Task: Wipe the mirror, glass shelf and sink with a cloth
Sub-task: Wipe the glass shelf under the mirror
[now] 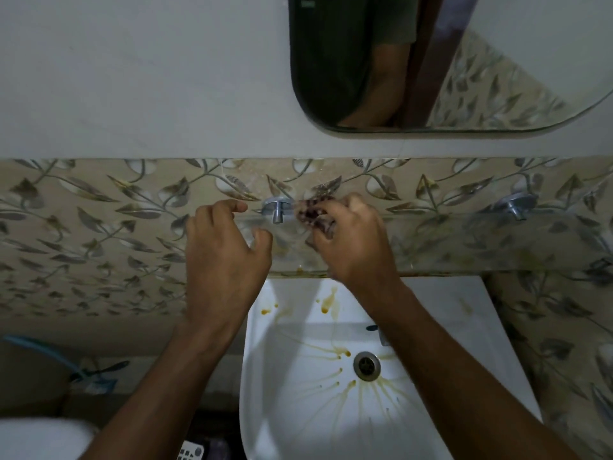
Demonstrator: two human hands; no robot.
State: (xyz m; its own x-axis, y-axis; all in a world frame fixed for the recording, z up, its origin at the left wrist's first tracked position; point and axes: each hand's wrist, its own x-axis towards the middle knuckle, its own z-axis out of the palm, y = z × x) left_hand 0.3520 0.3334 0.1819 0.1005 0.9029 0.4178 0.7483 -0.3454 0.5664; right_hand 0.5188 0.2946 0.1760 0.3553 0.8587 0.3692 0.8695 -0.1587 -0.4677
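My right hand grips a crumpled dark patterned cloth and holds it on the left end of the clear glass shelf, beside the shelf's left metal bracket. My left hand hovers at the shelf's left end with curled fingers, holding nothing; whether it touches the glass is unclear. The mirror hangs on the wall above. Below, the white sink is streaked with yellow-brown stains running toward the drain.
A second shelf bracket sits at the right. Leaf-patterned tiles cover the wall behind the shelf. A tap is partly hidden by my right forearm. A blue hose and a white fixture lie at lower left.
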